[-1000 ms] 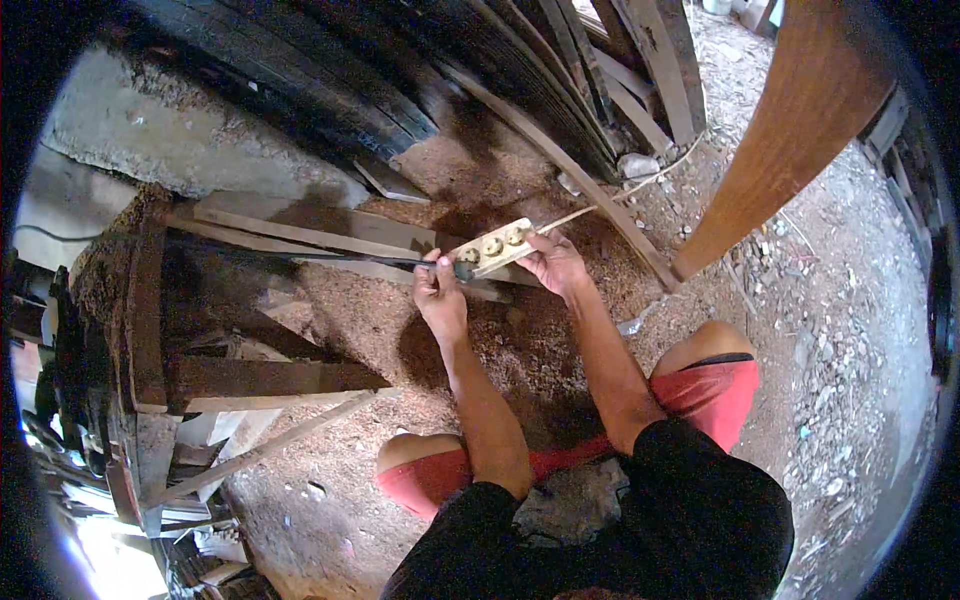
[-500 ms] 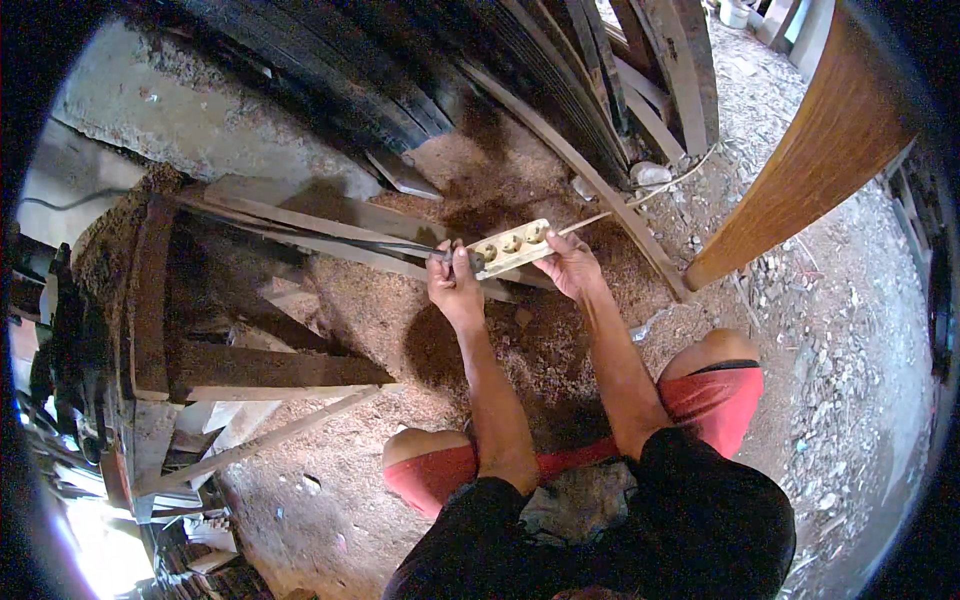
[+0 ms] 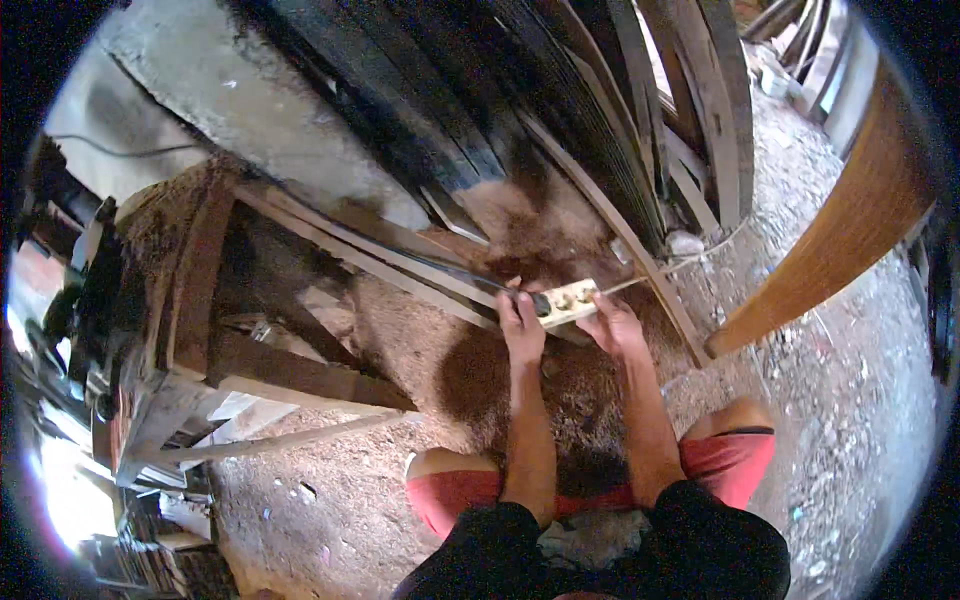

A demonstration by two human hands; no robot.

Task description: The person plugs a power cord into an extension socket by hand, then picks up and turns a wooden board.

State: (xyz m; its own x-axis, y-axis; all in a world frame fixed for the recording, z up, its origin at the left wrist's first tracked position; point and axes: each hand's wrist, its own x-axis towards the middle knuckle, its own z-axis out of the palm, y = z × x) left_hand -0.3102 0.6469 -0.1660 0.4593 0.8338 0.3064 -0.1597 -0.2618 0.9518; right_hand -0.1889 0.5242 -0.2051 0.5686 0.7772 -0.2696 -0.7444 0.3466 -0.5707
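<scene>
A cream power strip (image 3: 568,308) with round sockets is held between my hands, low over the sawdust-covered ground. My left hand (image 3: 521,330) is closed around a black plug (image 3: 541,304), which covers the socket at the strip's left end. From that plug a black cable (image 3: 425,268) runs off to the upper left. The right end of the strip is gripped by my right hand (image 3: 616,328), thumb on its upper face. Two sockets show uncovered between the plug and my right thumb. How deep the plug sits cannot be made out.
A wooden frame (image 3: 290,375) stands at left. Dark planks (image 3: 400,95) lean at the back, and a narrow batten (image 3: 610,225) slants down to the right of the strip. A broad brown board (image 3: 835,235) rises at right. A pale cord leads right from the strip.
The plug has moved from the strip's left end onto its left socket, which it now covers. The whole view has shifted, so hands and strip appear lower and farther right.
</scene>
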